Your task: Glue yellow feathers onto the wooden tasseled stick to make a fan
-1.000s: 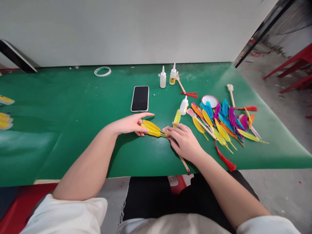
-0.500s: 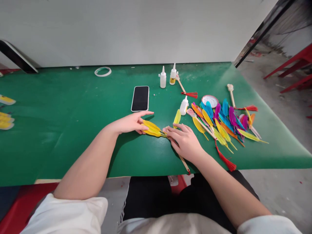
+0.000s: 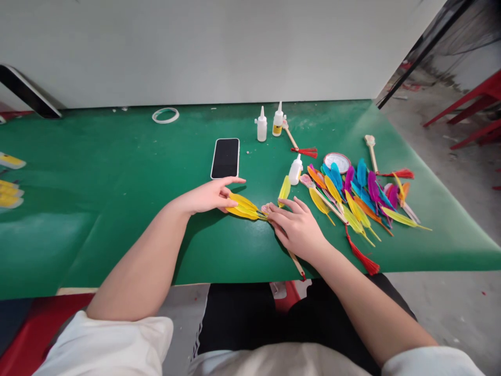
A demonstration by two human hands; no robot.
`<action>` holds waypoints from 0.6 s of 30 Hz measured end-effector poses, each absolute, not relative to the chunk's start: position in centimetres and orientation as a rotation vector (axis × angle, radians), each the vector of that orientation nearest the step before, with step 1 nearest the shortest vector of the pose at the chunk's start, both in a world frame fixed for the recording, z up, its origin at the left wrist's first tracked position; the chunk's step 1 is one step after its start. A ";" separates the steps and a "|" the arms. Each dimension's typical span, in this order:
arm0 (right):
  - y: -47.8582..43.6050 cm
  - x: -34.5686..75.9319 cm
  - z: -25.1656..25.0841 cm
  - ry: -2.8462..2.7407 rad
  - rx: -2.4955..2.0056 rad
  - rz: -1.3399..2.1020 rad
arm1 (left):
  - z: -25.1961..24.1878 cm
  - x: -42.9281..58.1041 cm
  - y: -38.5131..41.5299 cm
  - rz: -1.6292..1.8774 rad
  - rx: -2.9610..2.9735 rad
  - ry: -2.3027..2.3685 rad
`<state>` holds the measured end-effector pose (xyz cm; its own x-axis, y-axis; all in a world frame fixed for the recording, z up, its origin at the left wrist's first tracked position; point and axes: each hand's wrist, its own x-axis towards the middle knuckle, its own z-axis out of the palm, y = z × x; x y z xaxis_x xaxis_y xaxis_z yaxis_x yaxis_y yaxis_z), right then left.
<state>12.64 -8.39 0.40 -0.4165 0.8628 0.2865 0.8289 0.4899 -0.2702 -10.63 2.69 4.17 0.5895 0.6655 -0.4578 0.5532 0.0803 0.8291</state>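
Note:
Yellow feathers lie across the middle of the table, their tips in the fingers of my left hand. That hand pinches them between thumb and fingers, with the index finger stretched out. My right hand covers the quill ends at the pale head of a wooden stick; its fingers press there, and most of the stick is hidden under the palm. Just beyond my right fingers a yellow-green feather leans by a white squeeze bottle that is tilted.
Two squeeze bottles stand near a phone. To the right lie many coloured feathers, a small round dish and a stick with a red tassel. At the back left is a white ring.
My left hand has shifted very slightly with the feather tips. My right hand stays at the quill ends, and everything else lies as before.

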 end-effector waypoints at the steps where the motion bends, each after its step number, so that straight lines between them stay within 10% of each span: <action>1: -8.4 12.7 0.4 -2.359 -1.409 0.117 | 4.2 -10.6 2.7 0.113 1.585 1.052; 18: -8.5 12.6 0.4 -2.373 -1.434 0.109 | 3.9 -10.9 3.0 0.130 1.587 1.061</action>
<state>12.58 -8.49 0.41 -0.4170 0.8687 0.2673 0.8405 0.4805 -0.2504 -10.86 2.96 3.86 0.5832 0.6783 -0.4470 0.5503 0.0749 0.8316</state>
